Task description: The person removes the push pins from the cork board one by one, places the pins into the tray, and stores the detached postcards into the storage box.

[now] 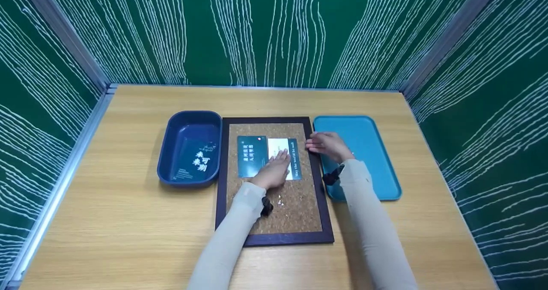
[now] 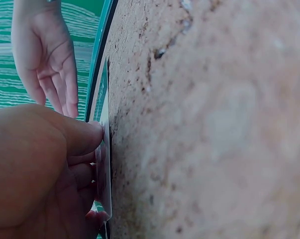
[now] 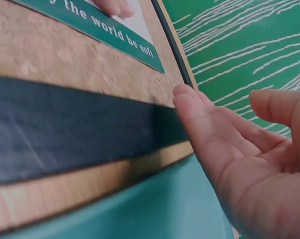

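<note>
My left hand (image 1: 274,171) lies over a white card with a green lettered strip (image 1: 294,159), its fingers stretched across the white part. In the left wrist view the thumb (image 2: 85,135) and fingertips rest on the card, which lies flat on the cork. Left of it on the corkboard (image 1: 295,219) is a dark green card with white characters (image 1: 251,153), partly covered by the hand. My right hand (image 1: 329,146) hovers at the board's dark right edge, fingers extended and holding nothing. Several tiny shiny bits (image 1: 280,202) sit on the cork below the left hand.
At the left stands a dark blue basin (image 1: 195,115) with another green card (image 1: 201,163) inside. A teal tray (image 1: 364,129) lies along the board's right side, under my right forearm. Green panels with white streaks (image 1: 274,33) enclose the wooden table (image 1: 128,221) on three sides.
</note>
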Available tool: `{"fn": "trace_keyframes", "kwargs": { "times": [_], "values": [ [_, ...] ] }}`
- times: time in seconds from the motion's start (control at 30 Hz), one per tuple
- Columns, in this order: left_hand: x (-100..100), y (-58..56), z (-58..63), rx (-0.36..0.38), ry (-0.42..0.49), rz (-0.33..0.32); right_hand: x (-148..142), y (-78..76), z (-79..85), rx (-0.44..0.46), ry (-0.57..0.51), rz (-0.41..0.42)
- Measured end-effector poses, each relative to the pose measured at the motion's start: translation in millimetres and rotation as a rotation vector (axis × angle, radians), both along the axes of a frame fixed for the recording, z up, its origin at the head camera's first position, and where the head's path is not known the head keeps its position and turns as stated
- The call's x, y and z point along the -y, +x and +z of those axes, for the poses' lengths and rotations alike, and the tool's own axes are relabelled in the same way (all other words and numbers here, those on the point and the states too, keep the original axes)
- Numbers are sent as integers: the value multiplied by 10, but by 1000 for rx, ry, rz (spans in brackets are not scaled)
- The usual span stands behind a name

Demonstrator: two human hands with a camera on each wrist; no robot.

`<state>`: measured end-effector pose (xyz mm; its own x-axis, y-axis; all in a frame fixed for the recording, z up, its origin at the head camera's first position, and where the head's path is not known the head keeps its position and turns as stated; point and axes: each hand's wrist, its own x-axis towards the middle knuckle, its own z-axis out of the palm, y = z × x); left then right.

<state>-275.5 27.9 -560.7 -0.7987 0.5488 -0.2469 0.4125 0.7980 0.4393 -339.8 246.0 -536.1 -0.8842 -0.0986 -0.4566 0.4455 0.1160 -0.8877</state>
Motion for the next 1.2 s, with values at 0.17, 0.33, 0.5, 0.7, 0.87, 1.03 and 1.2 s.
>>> {"fn": "trace_keyframes", "kwargs": {
  "times": [0.17, 0.33, 0.5, 0.7, 0.87, 1.03, 1.2],
  "values": [
    [-13, -8, -9, 1, 2, 3, 78, -3, -20, 18, -33, 22],
    [-12, -6, -10, -1, 8, 4, 141, -5, -49, 42, -5, 25],
    [-12, -2, -3, -6, 5, 1, 186, -4, -68, 53, 0, 31],
    [-6, -7, 1, 5, -3, 2, 205, 9, -64, 57, -8, 24],
    [-1, -9, 5, 3, 4, 0, 210, 13, -64, 60, -7, 23],
    [-3, -4, 3, -14, -3, -7, 231, 6, -76, 70, -5, 14],
    [1, 5, 8, -16, -1, -2, 265, -3, -78, 75, -9, 6]
  ]
}}
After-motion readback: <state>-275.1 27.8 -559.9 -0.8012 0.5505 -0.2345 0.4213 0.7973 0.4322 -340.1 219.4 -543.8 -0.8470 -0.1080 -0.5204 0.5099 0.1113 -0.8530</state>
